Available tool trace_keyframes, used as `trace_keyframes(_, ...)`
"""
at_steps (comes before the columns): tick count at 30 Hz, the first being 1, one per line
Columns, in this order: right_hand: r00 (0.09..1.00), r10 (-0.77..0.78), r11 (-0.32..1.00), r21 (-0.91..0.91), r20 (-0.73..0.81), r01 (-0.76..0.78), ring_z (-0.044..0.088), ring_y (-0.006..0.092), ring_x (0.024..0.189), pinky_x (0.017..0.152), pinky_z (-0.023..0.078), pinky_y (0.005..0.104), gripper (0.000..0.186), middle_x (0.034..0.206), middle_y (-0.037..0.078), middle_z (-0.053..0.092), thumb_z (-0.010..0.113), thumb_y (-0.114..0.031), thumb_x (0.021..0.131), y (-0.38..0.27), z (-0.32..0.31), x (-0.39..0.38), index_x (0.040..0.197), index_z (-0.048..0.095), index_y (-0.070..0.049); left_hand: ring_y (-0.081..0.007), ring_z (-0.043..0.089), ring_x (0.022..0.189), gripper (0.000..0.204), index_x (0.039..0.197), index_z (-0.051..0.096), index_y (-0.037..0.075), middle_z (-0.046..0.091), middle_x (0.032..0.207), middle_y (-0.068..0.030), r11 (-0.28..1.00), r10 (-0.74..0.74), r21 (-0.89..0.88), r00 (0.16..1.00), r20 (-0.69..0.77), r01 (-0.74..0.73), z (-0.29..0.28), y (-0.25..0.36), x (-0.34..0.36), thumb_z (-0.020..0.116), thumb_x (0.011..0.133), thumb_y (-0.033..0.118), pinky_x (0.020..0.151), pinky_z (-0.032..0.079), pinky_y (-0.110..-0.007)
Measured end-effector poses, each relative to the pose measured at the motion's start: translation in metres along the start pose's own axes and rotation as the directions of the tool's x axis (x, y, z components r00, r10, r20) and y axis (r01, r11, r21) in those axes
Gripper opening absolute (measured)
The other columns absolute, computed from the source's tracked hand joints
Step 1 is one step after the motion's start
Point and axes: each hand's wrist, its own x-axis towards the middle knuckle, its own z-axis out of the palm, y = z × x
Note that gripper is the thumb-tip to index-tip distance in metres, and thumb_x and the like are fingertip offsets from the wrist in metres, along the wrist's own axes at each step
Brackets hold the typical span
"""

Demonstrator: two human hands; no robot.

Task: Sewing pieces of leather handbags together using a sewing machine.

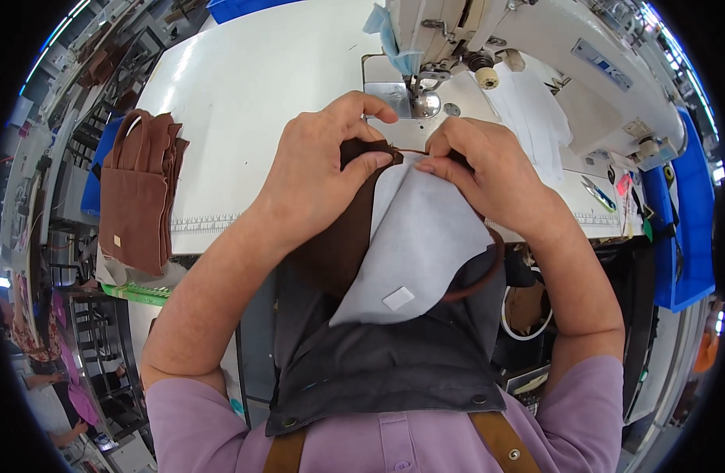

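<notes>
Between my hands hangs a brown bag piece [335, 244] with a pale grey lining [418, 229] showing on the side toward me. A small white square patch [396, 298] sits near the lining's lower edge. My left hand [327, 154] pinches the upper left edge between thumb and fingers. With thumb and forefinger, my right hand [481, 165] grips the top edge a little to the right. A brown strap loop [496, 264] shows below my right wrist. Just beyond my fingers stands the sewing machine's presser foot area [421, 91], apart from the piece.
A stack of brown bag pieces [138, 193] lies at the table's left edge. The sewing machine [552, 63] fills the back right. White fabric [532, 118], small snips [599, 193] and a blue bin [682, 229] are on the right. A printed ruler strip [205, 224] runs along the table's front.
</notes>
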Motion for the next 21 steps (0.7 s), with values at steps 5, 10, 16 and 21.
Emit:
trace_keyframes(5,0.985,0.150,0.975,0.153,0.090,-0.163,0.065,0.0343,0.077,0.069,0.051,0.0420,0.018,0.081,0.013,0.066,0.072,-0.009,0.088,0.039,-0.003,0.006,0.098,0.059,-0.002,-0.0215,0.071,0.089,0.028,0.109,0.063,0.002,0.074,0.094,-0.0102,0.983,-0.145,-0.094,0.982,0.119,0.156,0.026,-0.033,0.034,0.073,0.083,0.002,0.085,0.053,-0.032)
trace_keyframes(10,0.971,-0.010,1.000,-0.007,0.239,0.012,0.068,0.0340,0.082,0.075,0.054,0.0409,0.022,0.088,0.014,0.069,0.066,-0.007,0.089,0.076,-0.001,0.013,0.110,0.073,-0.004,-0.0223,0.070,0.086,0.021,0.101,0.067,0.001,0.072,0.092,-0.0108,0.994,-0.042,0.098,0.999,0.025,0.039,0.046,-0.058,0.053,0.076,0.083,0.005,0.080,0.054,-0.033)
trace_keyframes(16,0.962,0.029,0.992,-0.126,0.271,0.006,0.068,0.0339,0.081,0.074,0.054,0.0420,0.024,0.089,0.014,0.069,0.064,-0.009,0.086,0.083,-0.005,0.014,0.107,0.075,-0.006,-0.0224,0.069,0.079,0.014,0.087,0.073,0.001,0.071,0.086,-0.0112,0.994,-0.072,0.094,0.993,0.092,0.064,0.043,-0.066,0.066,0.080,0.080,0.010,0.072,0.055,-0.033)
trace_keyframes(21,0.967,0.080,0.989,-0.144,0.242,-0.046,0.068,0.0343,0.081,0.073,0.054,0.0430,0.026,0.089,0.015,0.069,0.063,-0.011,0.086,0.088,-0.006,0.008,0.109,0.076,-0.008,-0.0201,0.069,0.074,0.014,0.091,0.076,-0.001,0.073,0.086,-0.0124,0.996,-0.042,0.079,0.997,0.068,0.036,0.037,-0.058,0.073,0.079,0.081,0.008,0.069,0.055,-0.031)
